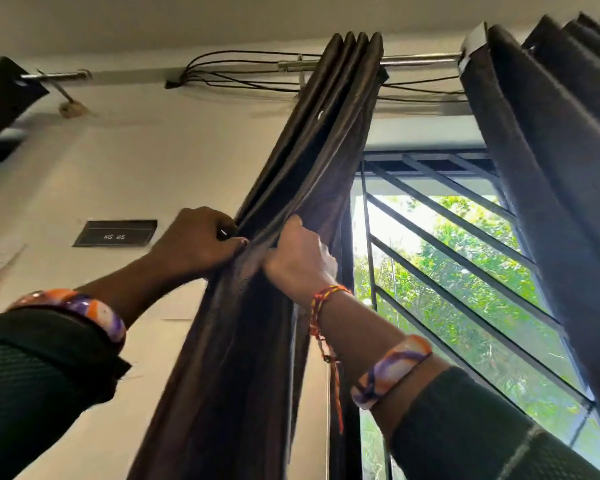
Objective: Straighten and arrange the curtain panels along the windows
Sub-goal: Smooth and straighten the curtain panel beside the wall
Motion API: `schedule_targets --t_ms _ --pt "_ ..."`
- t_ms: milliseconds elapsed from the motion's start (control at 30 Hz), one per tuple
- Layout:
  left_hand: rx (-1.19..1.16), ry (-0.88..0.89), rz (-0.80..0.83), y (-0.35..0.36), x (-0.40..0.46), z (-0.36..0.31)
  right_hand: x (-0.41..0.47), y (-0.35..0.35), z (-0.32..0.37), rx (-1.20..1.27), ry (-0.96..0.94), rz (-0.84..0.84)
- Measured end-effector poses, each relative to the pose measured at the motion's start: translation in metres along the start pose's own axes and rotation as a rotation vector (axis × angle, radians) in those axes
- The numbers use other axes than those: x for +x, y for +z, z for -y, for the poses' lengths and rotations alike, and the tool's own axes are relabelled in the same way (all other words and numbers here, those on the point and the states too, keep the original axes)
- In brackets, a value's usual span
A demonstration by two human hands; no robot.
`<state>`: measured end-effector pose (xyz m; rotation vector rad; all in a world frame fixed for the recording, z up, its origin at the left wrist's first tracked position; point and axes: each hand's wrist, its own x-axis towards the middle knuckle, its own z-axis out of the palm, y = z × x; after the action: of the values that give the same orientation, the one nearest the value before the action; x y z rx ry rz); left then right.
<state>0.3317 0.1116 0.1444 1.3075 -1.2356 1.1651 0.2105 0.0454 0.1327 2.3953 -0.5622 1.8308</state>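
A dark brown curtain panel (312, 161) hangs bunched in tight folds from a metal rod (420, 59), left of the window (465, 292). My left hand (196, 242) grips the panel's left folds at about mid height, fingers curled into the fabric. My right hand (300, 259) grips the folds just to the right, close beside the left hand. A second dark panel (561, 140) hangs at the right of the window, also gathered. A third dark panel's corner (4, 95) shows at the top left on another rod.
Black window bars (458, 251) run across the glass, with green trees outside. Loose black cables (243, 81) run along the wall under the rod. A small dark label plate (115, 233) is fixed on the cream wall at left.
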Motion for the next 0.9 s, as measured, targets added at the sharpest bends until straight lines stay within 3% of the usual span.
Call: schedule_targets --t_ms 300,433,533,733,900 --pt "-0.185 -0.021 0.094 0.053 -0.037 -0.057 -0.04 -0.047 -0.06 -0.19 0.118 -0.189" --pt "-0.19 -0.02 0.16 0.065 -0.059 -0.076 -0.068 -0.061 -0.082 -0.386 0.097 -0.297" --pt "-0.21 -0.018 0.181 0.071 -0.079 -0.091 -0.095 -0.069 -0.093 -0.52 0.084 -0.3" --pt "-0.217 -0.057 0.149 0.082 -0.125 -0.114 -0.147 -0.067 -0.116 -0.545 -0.032 -0.333" --pt "-0.231 -0.11 0.14 0.089 -0.172 -0.114 -0.187 -0.056 -0.123 -0.462 -0.007 -0.169"
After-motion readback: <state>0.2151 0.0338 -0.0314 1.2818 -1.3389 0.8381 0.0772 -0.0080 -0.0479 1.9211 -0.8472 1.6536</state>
